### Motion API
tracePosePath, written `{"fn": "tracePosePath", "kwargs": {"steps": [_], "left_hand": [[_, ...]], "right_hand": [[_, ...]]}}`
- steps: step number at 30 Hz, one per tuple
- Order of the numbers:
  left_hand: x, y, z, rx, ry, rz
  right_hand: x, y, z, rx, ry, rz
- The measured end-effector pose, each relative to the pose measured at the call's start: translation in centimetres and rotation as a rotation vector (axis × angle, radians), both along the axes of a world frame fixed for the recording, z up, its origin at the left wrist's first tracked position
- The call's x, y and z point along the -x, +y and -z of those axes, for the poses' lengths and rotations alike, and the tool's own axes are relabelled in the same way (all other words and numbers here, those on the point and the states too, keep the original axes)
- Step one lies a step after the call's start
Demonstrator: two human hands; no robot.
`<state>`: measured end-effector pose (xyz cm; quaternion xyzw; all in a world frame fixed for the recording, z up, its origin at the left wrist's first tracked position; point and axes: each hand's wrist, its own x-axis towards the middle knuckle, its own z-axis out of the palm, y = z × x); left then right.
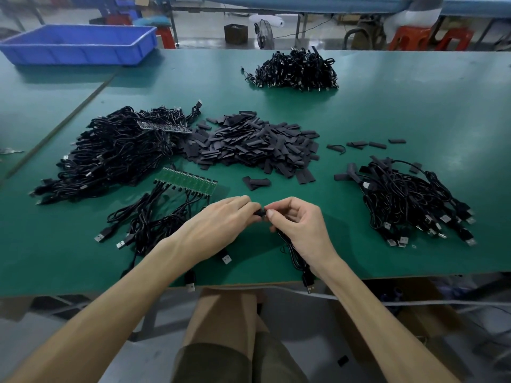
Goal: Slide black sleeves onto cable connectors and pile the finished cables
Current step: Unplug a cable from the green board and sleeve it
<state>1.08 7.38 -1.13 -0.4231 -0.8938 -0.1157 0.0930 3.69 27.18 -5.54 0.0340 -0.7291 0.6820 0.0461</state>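
Note:
My left hand point(221, 219) and my right hand point(297, 223) meet near the front of the green table point(414, 111). Between their fingertips sits a small black sleeve point(259, 213), pinched from the left by my left hand. My right hand grips the black cable point(294, 255), which trails back to a USB plug point(309, 283) at the table's front edge. A heap of loose black sleeves point(257, 145) lies in the middle. On the right lies a pile of cables point(409, 200) with sleeves on them. Just left of my hands, a green circuit strip point(186, 180) carries several attached cables.
A big tangle of black cables point(110, 153) covers the left side. Another cable heap point(298, 70) sits at the back. At the far left corner stands a blue plastic bin point(80, 44). A few stray sleeves point(365, 145) lie right of centre. Red stools stand beyond the table.

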Motion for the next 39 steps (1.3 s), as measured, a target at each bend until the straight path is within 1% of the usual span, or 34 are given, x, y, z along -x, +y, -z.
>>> {"fn": "tracePosePath", "kwargs": {"steps": [2, 4, 12, 17, 22, 24, 29, 33, 35, 37, 39], "left_hand": [[-0.1, 0.0, 0.1, -0.001, -0.036, -0.005], [-0.1, -0.1, 0.1, -0.038, -0.11, -0.018], [1.2, 0.5, 0.2, -0.223, -0.597, -0.183], [2.0, 0.6, 0.0, -0.193, -0.712, -0.202], [2.5, 0.7, -0.2, -0.142, -0.74, -0.193], [2.4, 0.8, -0.1, -0.148, -0.723, -0.204], [1.3, 0.8, 0.4, -0.191, -0.554, -0.178], [0.9, 0.8, 0.6, -0.116, -0.386, -0.15], [0.7, 0.9, 0.6, -0.075, -0.343, -0.136], [0.8, 0.8, 0.5, -0.06, -0.37, -0.126], [1.1, 0.6, 0.5, -0.147, -0.497, -0.145]], "right_hand": [[0.0, 0.0, 0.0, 0.002, -0.011, -0.007], [0.0, 0.1, -0.1, -0.012, -0.013, -0.015], [0.0, 0.0, -0.1, -0.086, 0.002, -0.032], [-0.1, 0.0, -0.1, -0.107, 0.004, -0.045], [-0.2, 0.0, -0.2, -0.095, 0.023, -0.058], [-0.3, 0.1, -0.1, -0.082, 0.017, -0.052], [-0.3, -0.1, -0.1, -0.039, -0.004, -0.033], [-0.3, -0.2, -0.2, -0.015, -0.015, -0.012], [-0.3, -0.1, -0.2, -0.015, -0.016, -0.006], [-0.3, -0.1, -0.2, -0.019, -0.014, -0.013], [-0.3, -0.1, -0.2, -0.03, -0.011, -0.031]]}}
